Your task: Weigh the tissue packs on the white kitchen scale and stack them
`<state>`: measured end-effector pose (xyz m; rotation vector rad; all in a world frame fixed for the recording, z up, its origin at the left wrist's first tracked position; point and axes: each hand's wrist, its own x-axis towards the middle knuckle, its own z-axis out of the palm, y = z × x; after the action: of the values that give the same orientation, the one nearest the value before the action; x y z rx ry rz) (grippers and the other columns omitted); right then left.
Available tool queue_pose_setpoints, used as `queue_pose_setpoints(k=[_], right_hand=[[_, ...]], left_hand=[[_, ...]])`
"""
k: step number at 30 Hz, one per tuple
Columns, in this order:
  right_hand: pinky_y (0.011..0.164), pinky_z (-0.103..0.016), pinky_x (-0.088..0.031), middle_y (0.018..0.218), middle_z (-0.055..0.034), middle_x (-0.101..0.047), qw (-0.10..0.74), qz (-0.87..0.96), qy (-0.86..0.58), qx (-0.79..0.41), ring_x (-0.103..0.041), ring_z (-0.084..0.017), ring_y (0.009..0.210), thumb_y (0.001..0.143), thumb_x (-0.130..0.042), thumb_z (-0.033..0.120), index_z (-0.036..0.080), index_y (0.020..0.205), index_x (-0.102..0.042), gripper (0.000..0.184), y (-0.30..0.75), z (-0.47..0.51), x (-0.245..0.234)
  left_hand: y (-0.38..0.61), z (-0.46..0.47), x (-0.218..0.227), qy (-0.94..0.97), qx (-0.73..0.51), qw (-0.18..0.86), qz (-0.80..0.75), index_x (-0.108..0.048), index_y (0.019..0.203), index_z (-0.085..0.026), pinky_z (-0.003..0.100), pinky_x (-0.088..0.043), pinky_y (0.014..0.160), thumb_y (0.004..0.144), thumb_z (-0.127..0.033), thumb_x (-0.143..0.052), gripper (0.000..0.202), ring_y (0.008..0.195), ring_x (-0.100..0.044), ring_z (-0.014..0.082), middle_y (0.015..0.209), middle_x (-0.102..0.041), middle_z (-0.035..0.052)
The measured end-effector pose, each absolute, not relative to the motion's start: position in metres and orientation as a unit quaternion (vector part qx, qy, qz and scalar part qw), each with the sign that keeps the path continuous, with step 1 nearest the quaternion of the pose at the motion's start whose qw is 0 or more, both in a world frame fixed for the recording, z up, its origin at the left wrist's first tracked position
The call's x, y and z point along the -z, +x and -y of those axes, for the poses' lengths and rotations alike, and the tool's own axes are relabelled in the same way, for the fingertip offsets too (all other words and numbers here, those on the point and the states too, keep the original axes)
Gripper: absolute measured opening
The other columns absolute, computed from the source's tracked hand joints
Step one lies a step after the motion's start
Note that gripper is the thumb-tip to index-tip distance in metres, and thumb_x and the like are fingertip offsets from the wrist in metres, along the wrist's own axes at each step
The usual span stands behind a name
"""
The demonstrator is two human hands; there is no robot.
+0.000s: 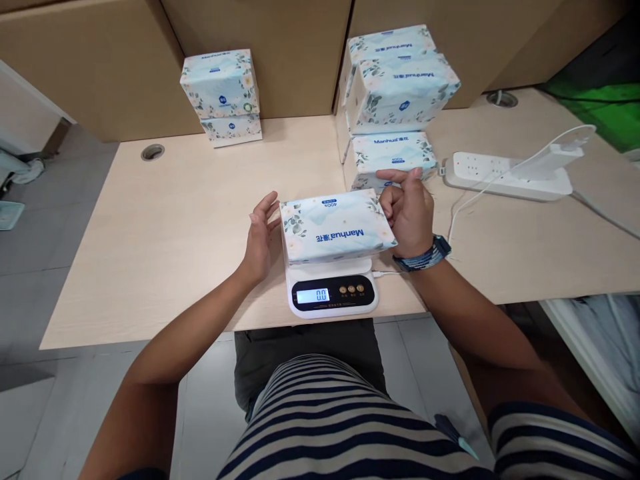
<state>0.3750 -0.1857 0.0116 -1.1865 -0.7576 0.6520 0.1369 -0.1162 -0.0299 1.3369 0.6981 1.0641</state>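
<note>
A soft tissue pack (336, 227) with a pale blue floral print and the word Manhua sits over the white kitchen scale (333, 293). The scale's lit display reads 0.0. Along the pack's left end is my left hand (260, 237), open, its fingers stretched and apart. At the opposite end my right hand (411, 217) has its index finger extended and its other fingers loosely bent, close to the pack's corner. Whether either hand presses on the pack is hard to see. A patterned band (425, 256) circles my right wrist.
Behind my right hand stands a stack of similar tissue packs (400, 100); a smaller stack (223, 90) is at the back left. A white power strip (507, 177) with a cable lies on the right. Cardboard boxes (295, 60) line the back of the wooden table (150, 247).
</note>
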Motion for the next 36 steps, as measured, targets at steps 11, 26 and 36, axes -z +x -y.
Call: queue_pose_setpoints(k=[11, 26, 36], right_hand=[[0.048, -0.034, -0.019, 0.045, 0.0065, -0.036, 0.688, 0.342, -0.558, -0.312, -0.027, -0.015, 0.043, 0.080, -0.066, 0.090, 0.030, 0.090, -0.074, 0.061, 0.372, 0.187, -0.012], [0.048, -0.029, -0.023, 0.047, 0.0095, -0.037, 0.686, 0.362, -0.553, -0.305, -0.031, -0.012, 0.043, 0.084, -0.064, 0.088, 0.020, 0.096, -0.074, 0.070, 0.371, 0.183, -0.003], [0.047, -0.029, -0.023, 0.048, 0.0097, -0.037, 0.692, 0.358, -0.549, -0.303, -0.029, -0.011, 0.043, 0.082, -0.063, 0.091, 0.021, 0.096, -0.073, 0.072, 0.370, 0.180, -0.005]], left_hand=[[0.133, 0.117, 0.035, 0.561, -0.456, 0.616, -0.313, -0.057, 0.146, -0.035, 0.059, -0.033, 0.133, 0.091, -0.096, -0.029, 0.087, 0.162, -0.038, 0.0353, 0.164, -0.049, 0.0094], [0.127, 0.119, 0.035, 0.580, -0.430, 0.608, -0.331, -0.048, 0.155, -0.033, 0.059, -0.034, 0.131, 0.092, -0.095, -0.022, 0.092, 0.161, -0.037, 0.0361, 0.168, -0.043, 0.0128], [0.128, 0.114, 0.037, 0.584, -0.440, 0.602, -0.321, -0.053, 0.150, -0.037, 0.062, -0.035, 0.131, 0.096, -0.091, -0.022, 0.083, 0.160, -0.038, 0.0363, 0.166, -0.045, 0.0101]])
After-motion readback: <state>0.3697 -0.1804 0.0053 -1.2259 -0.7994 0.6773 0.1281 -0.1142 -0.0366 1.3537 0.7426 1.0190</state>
